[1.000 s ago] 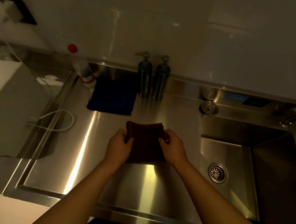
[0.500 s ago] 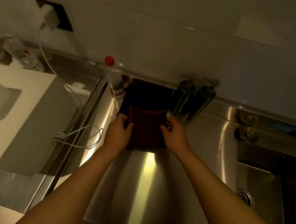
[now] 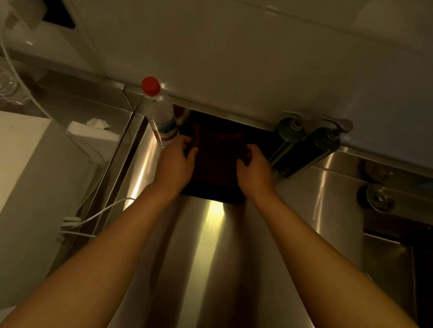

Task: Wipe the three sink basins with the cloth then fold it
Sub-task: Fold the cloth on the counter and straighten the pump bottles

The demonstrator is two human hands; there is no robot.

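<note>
A folded dark red cloth [image 3: 216,158] lies at the back of the steel counter, on top of a dark blue cloth [image 3: 213,194] whose front edge shows beneath it. My left hand [image 3: 177,162] grips the red cloth's left edge, thumb curled over it. My right hand [image 3: 255,171] grips its right edge the same way. A sink basin [image 3: 391,263] is partly seen at the right, dark inside.
A bottle with a red cap [image 3: 160,116] stands just left of the cloths. Two dark pump dispensers [image 3: 307,146] stand to their right. A white appliance [image 3: 3,188] and a white cable [image 3: 95,216] sit left of the steel counter [image 3: 207,274]. A round metal fitting [image 3: 378,198] is beyond the basin.
Both hands have carried the folded red cloth away from me to the back of the counter, over the blue cloth between the bottle and the dispensers. The view has shifted left.
</note>
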